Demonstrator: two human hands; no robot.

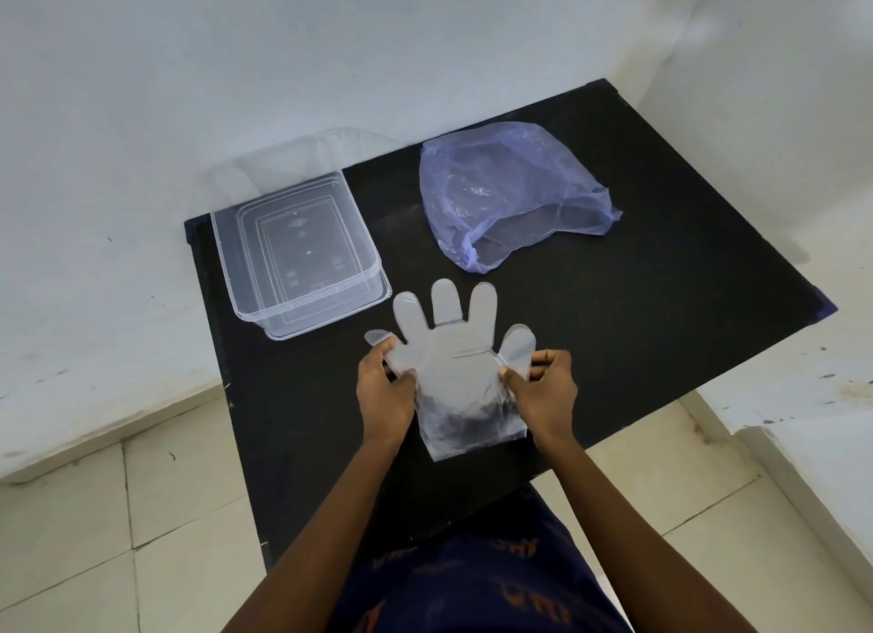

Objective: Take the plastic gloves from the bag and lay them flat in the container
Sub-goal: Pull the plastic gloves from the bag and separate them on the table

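At centre frame, my left hand (385, 387) and right hand (543, 387) pinch the glove (453, 349) by its edges, spread above the table (661, 301). Carried to the container (302, 254) at left, its limp fingers may fold; more gloves may remain in the bag (510, 193), upper right.

Soft, even daylight; sharp in the middle, bent at the edges.

The white walls (141, 112) are bright and slightly bluish, with no hard shadows anywhere. The black table (661, 349) soaks up light, showing only a faint dull sheen near the blue bag (510, 197). Small glints sit on the bag's creases and along the clear container's (302, 254) rim. The clear glove (453, 363) is crisp in outline. The wide lens curves the table's edges and floor tiles (71, 538) outward, and the corners look softer.
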